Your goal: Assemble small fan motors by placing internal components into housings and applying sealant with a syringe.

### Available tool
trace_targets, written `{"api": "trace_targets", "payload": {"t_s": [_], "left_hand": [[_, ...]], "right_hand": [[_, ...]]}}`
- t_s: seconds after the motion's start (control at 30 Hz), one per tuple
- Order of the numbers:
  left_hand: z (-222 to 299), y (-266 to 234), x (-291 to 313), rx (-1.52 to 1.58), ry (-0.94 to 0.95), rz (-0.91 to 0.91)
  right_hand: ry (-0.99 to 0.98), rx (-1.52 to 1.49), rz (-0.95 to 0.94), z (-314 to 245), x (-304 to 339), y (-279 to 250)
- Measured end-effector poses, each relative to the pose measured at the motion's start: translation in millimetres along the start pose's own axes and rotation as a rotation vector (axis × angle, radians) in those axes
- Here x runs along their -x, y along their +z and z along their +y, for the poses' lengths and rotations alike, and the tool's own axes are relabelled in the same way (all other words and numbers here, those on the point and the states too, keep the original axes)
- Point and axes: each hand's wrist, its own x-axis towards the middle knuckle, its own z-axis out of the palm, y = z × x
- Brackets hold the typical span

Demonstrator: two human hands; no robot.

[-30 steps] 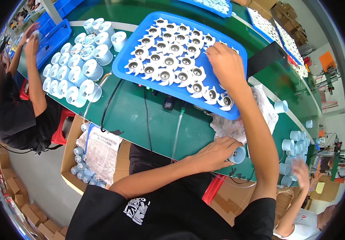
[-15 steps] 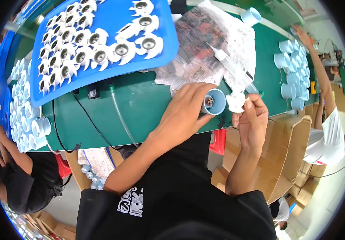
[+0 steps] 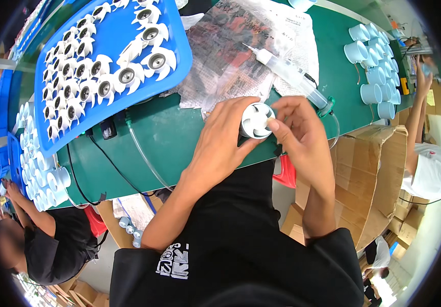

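Note:
My left hand [image 3: 216, 134] is wrapped round a light blue cup-shaped housing [image 3: 258, 137], its mouth turned up toward me. A white fan impeller [image 3: 254, 118] sits in that mouth, its curved blades inside the rim. My right hand [image 3: 305, 135] has thumb and fingers pinched at the right side of the impeller's middle. The motor inside the housing is hidden beneath the impeller. Beyond my hands, a syringe dispenser [image 3: 290, 73] with a needle tip and a green cap lies on crumpled newspaper [image 3: 215, 56].
At the left, a blue tray [image 3: 177, 71] bears several white impellers. Light blue housings [image 3: 376, 77] stand grouped at the right; more housings [image 3: 39, 169] are at the left. Cables and a clear tube [image 3: 141, 153] cross the green table [image 3: 169, 123]. A cardboard box [image 3: 361, 179] and co-workers are nearby.
My right hand has brought the white impeller left into the housing, covering the motor seen before. The view has shifted slightly; the left hand keeps its hold on the housing.

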Motion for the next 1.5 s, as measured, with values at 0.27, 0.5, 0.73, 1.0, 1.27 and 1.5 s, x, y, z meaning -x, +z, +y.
{"api": "trace_targets", "payload": {"t_s": [0.27, 0.5, 0.73, 1.0, 1.27, 1.5], "left_hand": [[0.4, 0.2, 2.6, -0.027, 0.014, -0.007], [-1.7, 5.7, -1.1, -0.020, 0.052, 0.011], [-4.1, -8.8, 2.8, 0.003, -0.010, 0.059], [-16.4, 16.6, 11.0, 0.093, 0.291, 0.142], [17.9, -163.7, 60.6, -0.108, 0.145, 0.498], [-126.5, -514.9, 107.8, -0.947, -0.191, 0.728]], "right_hand": [[-0.022, -0.165, -0.064, 14.1, -8.7, 0.3], [-0.338, 0.389, -0.093, -6.1, -6.0, -5.6], [-0.646, 0.344, 0.304, 3.2, -9.0, 6.7], [-0.388, 0.275, 0.599, 90.3, 2.8, -13.9], [-0.565, 0.546, 0.501, 55.5, 4.7, 2.7], [-0.535, 0.624, 0.438, 82.7, -6.5, -2.7]]}}
